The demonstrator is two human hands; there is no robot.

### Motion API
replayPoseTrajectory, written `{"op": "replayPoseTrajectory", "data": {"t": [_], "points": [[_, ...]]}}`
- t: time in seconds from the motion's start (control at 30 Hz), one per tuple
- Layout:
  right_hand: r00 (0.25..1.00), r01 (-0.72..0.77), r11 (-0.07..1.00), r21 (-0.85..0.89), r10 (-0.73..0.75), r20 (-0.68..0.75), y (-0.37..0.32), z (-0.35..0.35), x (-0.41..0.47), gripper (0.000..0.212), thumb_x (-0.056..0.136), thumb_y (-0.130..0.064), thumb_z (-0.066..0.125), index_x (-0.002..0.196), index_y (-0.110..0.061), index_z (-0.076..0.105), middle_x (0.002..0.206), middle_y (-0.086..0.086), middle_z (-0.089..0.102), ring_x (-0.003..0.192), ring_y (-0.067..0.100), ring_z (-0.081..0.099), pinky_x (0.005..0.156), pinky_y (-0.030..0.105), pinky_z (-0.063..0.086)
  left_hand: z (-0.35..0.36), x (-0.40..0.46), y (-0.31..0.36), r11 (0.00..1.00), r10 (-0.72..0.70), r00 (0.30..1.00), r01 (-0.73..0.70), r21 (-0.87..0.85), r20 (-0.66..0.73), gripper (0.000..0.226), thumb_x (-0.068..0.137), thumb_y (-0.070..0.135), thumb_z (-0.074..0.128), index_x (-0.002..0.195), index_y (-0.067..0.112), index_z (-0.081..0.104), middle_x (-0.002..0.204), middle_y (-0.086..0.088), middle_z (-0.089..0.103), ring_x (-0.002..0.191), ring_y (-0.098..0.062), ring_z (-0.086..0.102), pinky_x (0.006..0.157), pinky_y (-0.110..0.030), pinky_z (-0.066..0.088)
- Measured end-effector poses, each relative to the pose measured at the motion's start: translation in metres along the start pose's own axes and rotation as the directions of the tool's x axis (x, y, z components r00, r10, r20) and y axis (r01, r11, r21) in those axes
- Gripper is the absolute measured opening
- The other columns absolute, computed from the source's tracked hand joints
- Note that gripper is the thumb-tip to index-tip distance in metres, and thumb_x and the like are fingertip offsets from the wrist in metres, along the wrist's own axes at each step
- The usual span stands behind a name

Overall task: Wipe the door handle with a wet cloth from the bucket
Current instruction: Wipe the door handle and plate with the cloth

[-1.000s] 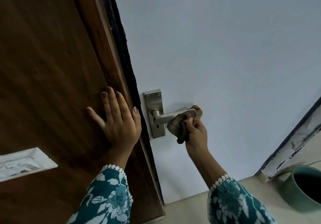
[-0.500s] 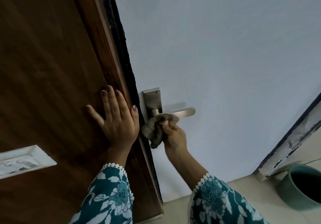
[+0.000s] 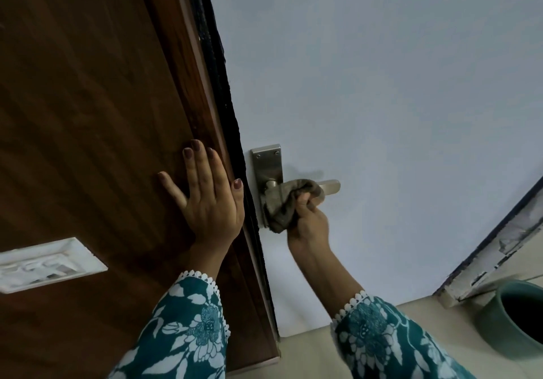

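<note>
A silver lever door handle [image 3: 330,186] on a metal backplate [image 3: 268,164] sits on the white door [image 3: 382,99]. My right hand [image 3: 308,220] is shut on a crumpled grey-brown cloth [image 3: 291,202], which wraps the middle of the lever; only the lever's free end and its base show. My left hand [image 3: 208,199] lies flat with fingers spread on the brown wooden panel [image 3: 88,114], just left of the door's edge. A teal bucket [image 3: 511,320] stands on the floor at the lower right, cut off by the frame.
A dark seal strip [image 3: 217,64] runs down between the wooden panel and the white door. A white plate [image 3: 44,264] is set in the wood at lower left. A chipped white frame [image 3: 499,246] rises at the right. Beige floor [image 3: 311,355] lies below.
My right hand slid the cloth from the lever's free end to its base, then back out to the middle. The left hand stayed flat on the wood.
</note>
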State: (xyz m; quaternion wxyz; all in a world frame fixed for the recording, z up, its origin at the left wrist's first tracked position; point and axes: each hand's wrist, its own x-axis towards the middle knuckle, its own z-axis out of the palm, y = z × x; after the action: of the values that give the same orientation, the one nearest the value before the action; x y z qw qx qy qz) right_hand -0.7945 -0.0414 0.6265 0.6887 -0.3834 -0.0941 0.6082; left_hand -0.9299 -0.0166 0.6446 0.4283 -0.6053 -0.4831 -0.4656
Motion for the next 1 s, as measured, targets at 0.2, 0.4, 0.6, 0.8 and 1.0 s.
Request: {"op": "replayPoseTrajectory", "data": {"t": [0.2, 0.4, 0.6, 0.8, 1.0], "points": [[0.998, -0.04, 0.995, -0.094, 0.045, 0.054, 0.028, 0.021, -0.014, 0.026, 0.097, -0.02, 0.046, 0.106, -0.003, 0.063, 0.093, 0.006, 0.068, 0.09, 0.017, 0.065, 0.068, 0.018, 0.056, -0.001, -0.001, -0.001, 1.0, 0.001, 1.0, -0.001, -0.002, 0.009, 0.058, 0.1, 0.03, 0.024, 0.149, 0.003, 0.009, 0.147, -0.02, 0.025, 0.148, -0.021, 0.002, 0.113, -0.056, -0.002], [0.999, 0.01, 0.972, -0.236, 0.001, 0.045, 0.019, 0.009, -0.01, 0.012, 0.091, -0.012, 0.057, 0.085, -0.007, 0.067, 0.094, 0.013, 0.069, 0.101, 0.032, 0.064, 0.093, 0.041, 0.052, -0.002, 0.0, -0.002, 1.0, 0.015, 1.0, -0.015, 0.002, 0.015, 0.059, 0.1, 0.027, 0.03, 0.15, 0.005, 0.006, 0.148, -0.019, 0.025, 0.148, -0.021, 0.001, 0.114, -0.055, -0.005], [0.998, 0.052, 0.965, -0.258, -0.061, -0.03, -0.022, -0.025, 0.008, 0.012, 0.089, -0.005, 0.06, 0.079, -0.006, 0.066, 0.086, 0.012, 0.067, 0.095, 0.031, 0.063, 0.1, 0.045, 0.047, -0.009, 0.002, 0.0, 1.0, -0.021, 0.996, 0.02, 0.016, 0.088, 0.055, 0.101, 0.026, 0.032, 0.147, 0.0, 0.017, 0.15, -0.018, 0.023, 0.147, -0.018, -0.003, 0.114, -0.052, -0.007], [0.969, 0.194, 0.899, -0.392, -0.239, -0.067, -0.082, -0.053, 0.021, 0.015, 0.088, -0.019, 0.063, 0.075, -0.012, 0.067, 0.096, 0.015, 0.069, 0.108, 0.034, 0.063, 0.098, 0.048, 0.049, -0.017, 0.001, 0.003, 0.997, -0.066, 0.988, 0.07, -0.029, 0.137, 0.059, 0.101, 0.024, 0.037, 0.149, 0.004, 0.008, 0.15, -0.02, 0.028, 0.147, -0.017, -0.004, 0.114, -0.051, -0.011], [0.908, 0.407, 0.692, -0.597, -0.38, 0.178, -0.15, -0.081, -0.005, 0.015, 0.092, -0.018, 0.055, 0.09, -0.008, 0.066, 0.095, 0.012, 0.067, 0.104, 0.032, 0.063, 0.093, 0.042, 0.049, -0.044, 0.011, 0.058, 0.91, -0.095, 0.975, 0.167, -0.38, 0.201, 0.057, 0.093, 0.011, 0.046, 0.144, -0.004, 0.024, 0.151, -0.023, 0.025, 0.145, -0.027, 0.01, 0.114, -0.06, 0.009]]}}
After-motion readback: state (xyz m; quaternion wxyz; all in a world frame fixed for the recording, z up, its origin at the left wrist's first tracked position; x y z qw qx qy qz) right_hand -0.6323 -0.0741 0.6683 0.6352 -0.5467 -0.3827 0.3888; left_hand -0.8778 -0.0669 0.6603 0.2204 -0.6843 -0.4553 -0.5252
